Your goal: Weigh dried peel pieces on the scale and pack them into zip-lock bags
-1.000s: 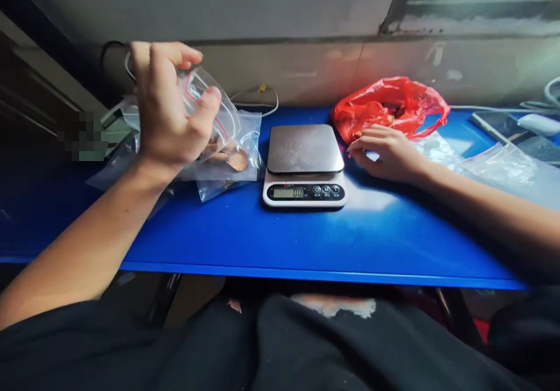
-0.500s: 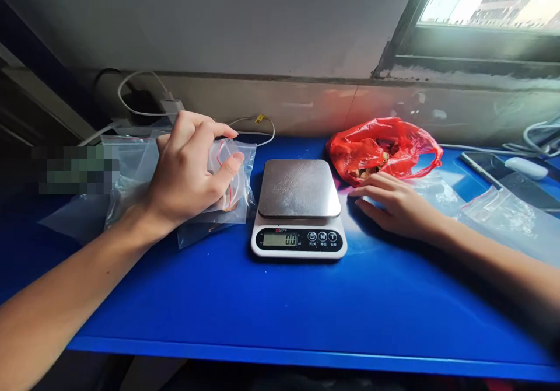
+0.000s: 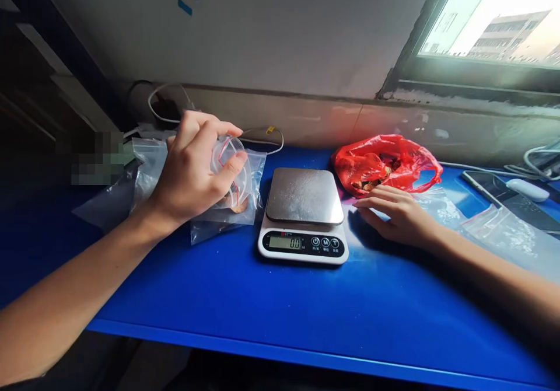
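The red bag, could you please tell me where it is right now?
In the head view, the red bag sits on the blue table, to the right of the scale and just beyond the right hand.

A glossy blue table (image 3: 280, 312), a grey wall (image 3: 284, 35) behind it with two blue strips (image 3: 184, 7), pale tiling (image 3: 310, 115) below, a window (image 3: 472, 71) I see at upper right, bright with daylight, a building (image 3: 507, 36) outside.

Curled clear zip bag (image 3: 228, 150), crumpled red bag (image 3: 359, 166) lying open
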Tool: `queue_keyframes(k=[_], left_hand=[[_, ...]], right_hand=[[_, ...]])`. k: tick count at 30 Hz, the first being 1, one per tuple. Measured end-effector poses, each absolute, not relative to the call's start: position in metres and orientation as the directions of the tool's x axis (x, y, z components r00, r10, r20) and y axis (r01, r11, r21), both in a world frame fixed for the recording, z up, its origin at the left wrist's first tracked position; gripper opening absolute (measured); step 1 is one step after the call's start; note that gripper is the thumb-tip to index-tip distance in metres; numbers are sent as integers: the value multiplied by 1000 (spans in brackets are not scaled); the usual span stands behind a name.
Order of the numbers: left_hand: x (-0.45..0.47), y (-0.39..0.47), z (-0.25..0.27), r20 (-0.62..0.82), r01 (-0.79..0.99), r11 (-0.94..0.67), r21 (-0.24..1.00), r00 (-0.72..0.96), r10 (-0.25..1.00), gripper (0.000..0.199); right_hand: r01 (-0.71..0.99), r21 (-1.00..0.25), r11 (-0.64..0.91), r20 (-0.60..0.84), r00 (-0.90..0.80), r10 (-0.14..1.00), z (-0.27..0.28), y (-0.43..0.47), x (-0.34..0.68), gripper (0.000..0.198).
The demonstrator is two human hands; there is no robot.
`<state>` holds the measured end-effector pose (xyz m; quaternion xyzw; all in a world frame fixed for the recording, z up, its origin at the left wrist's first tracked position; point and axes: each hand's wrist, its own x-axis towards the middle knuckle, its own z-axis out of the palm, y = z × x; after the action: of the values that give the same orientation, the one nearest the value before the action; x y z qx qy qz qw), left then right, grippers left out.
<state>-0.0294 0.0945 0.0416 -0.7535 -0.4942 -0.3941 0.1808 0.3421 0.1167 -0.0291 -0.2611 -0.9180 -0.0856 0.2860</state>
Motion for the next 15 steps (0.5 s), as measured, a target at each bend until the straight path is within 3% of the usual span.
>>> queue_keyframes(k=[4, 9, 12, 14, 15], left_hand=[[-23, 85, 44, 768, 866, -470, 172, 181, 615, 30], [-3, 99, 67, 828, 852, -506, 137, 182, 531, 23], [7, 135, 103, 862, 861, -477, 177, 98, 498, 21], [13, 163, 132, 807, 849, -359, 388, -124, 577, 11], [18, 176, 145, 795, 837, -329, 437, -188, 577, 6]], right_hand=[[459, 71, 885, 718, -640, 274, -20, 117, 319, 20], [238, 185, 953, 751, -660, 19, 29, 138, 235, 14], [257, 51, 965, 759, -639, 130, 82, 153, 189, 12], [268, -111, 957, 763, -594, 255, 115, 161, 177, 9], [267, -180, 947, 779, -550, 303, 128, 165, 176, 13]])
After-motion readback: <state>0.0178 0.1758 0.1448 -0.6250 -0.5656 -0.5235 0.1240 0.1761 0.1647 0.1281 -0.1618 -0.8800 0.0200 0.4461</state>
